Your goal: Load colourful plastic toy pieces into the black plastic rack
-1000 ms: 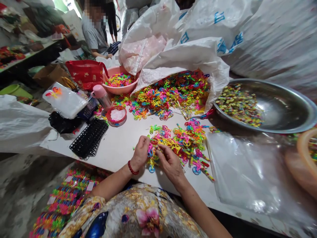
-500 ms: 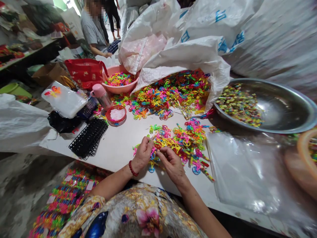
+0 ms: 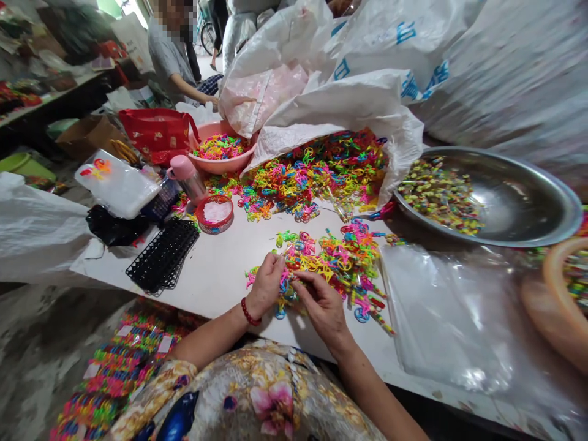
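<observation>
My left hand, with a red bead bracelet on its wrist, is closed in a pinch over the white table. Just right of it, my right hand pinches too, thumb against forefinger. Between the fingertips is a small coloured plastic toy in pink and blue; its exact shape is partly hidden. Around and beyond both hands spreads a loose pile of bright plastic toys, some with ring-shaped parts and some joined to thin striped tubes.
Behind the pile, a white sack spills more toys. To the right stand a steel basin and clear plastic bags. On the left are black plastic grids, a red basket and a pink-lidded flask. Another person sits beyond.
My hands stay nearly in place, with small finger movements at the pinched toy. The person in the background has shifted an arm, and the view has moved slightly.
</observation>
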`<action>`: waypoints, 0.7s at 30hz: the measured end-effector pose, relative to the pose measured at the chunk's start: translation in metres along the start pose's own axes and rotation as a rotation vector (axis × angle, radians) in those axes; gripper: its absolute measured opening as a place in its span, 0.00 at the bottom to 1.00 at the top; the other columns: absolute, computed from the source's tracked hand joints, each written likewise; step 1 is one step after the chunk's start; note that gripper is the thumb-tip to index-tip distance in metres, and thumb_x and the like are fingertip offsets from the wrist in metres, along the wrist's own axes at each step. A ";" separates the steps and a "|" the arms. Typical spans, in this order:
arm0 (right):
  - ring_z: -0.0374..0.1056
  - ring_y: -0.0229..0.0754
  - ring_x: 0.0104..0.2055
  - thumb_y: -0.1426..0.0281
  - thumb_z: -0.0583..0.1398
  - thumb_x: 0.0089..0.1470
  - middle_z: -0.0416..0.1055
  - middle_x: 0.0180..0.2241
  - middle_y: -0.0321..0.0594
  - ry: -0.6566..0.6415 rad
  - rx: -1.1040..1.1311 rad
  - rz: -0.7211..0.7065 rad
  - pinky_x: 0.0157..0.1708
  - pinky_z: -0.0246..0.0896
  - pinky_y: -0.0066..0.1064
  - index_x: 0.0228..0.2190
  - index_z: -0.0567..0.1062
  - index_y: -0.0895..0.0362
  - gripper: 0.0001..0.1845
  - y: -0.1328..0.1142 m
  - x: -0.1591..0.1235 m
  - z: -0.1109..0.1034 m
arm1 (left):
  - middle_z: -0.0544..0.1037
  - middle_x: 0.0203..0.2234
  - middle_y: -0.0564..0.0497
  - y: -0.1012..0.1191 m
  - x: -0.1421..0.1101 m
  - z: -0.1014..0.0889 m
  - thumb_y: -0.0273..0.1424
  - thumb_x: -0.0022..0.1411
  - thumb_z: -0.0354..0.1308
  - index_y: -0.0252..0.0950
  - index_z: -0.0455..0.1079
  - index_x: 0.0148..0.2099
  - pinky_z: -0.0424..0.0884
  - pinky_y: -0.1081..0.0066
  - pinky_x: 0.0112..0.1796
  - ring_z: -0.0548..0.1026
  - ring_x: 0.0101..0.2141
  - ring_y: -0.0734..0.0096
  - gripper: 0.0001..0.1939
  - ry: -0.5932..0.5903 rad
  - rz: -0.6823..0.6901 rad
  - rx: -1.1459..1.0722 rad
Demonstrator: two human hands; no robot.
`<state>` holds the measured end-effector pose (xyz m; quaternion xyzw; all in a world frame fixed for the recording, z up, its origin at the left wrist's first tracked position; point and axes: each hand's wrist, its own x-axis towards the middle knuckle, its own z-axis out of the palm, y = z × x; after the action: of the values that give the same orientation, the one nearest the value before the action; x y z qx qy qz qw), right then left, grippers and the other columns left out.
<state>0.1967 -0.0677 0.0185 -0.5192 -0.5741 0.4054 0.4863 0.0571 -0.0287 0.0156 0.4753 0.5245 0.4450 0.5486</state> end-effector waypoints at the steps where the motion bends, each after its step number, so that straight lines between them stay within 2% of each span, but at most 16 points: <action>1: 0.74 0.43 0.37 0.58 0.62 0.58 0.78 0.38 0.41 0.041 0.015 0.042 0.38 0.71 0.34 0.42 0.78 0.53 0.14 0.002 0.001 -0.002 | 0.60 0.25 0.57 0.002 0.001 0.001 0.46 0.67 0.51 0.39 0.58 0.34 0.60 0.72 0.32 0.59 0.28 0.73 0.17 0.015 -0.002 -0.022; 6: 0.74 0.45 0.42 0.55 0.61 0.58 0.78 0.41 0.44 0.100 0.042 0.135 0.44 0.70 0.38 0.43 0.77 0.54 0.18 0.013 0.000 -0.002 | 0.60 0.26 0.57 0.004 0.004 0.006 0.45 0.68 0.51 0.39 0.58 0.34 0.60 0.72 0.33 0.59 0.28 0.74 0.16 -0.021 0.038 -0.069; 10: 0.73 0.43 0.38 0.53 0.63 0.56 0.77 0.38 0.43 0.117 0.118 0.166 0.39 0.70 0.35 0.40 0.77 0.55 0.19 0.018 -0.003 0.003 | 0.62 0.28 0.56 -0.005 0.002 0.008 0.45 0.69 0.49 0.39 0.59 0.36 0.60 0.72 0.35 0.61 0.30 0.73 0.16 -0.013 0.069 0.015; 14: 0.72 0.43 0.37 0.53 0.65 0.53 0.77 0.36 0.41 0.108 0.153 0.149 0.38 0.71 0.35 0.38 0.78 0.54 0.18 0.017 -0.002 0.003 | 0.62 0.27 0.57 -0.009 0.001 0.007 0.45 0.70 0.48 0.39 0.59 0.36 0.59 0.72 0.34 0.60 0.29 0.74 0.15 -0.011 0.076 0.075; 21: 0.74 0.43 0.38 0.57 0.66 0.53 0.79 0.36 0.41 0.102 0.148 0.109 0.41 0.73 0.38 0.37 0.80 0.53 0.14 0.017 0.000 0.001 | 0.61 0.26 0.57 -0.007 0.002 0.007 0.48 0.68 0.49 0.39 0.58 0.35 0.59 0.72 0.33 0.59 0.28 0.74 0.18 -0.032 0.015 0.007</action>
<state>0.1989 -0.0659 0.0021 -0.5321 -0.4883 0.4455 0.5291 0.0636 -0.0277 0.0086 0.4880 0.5137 0.4397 0.5519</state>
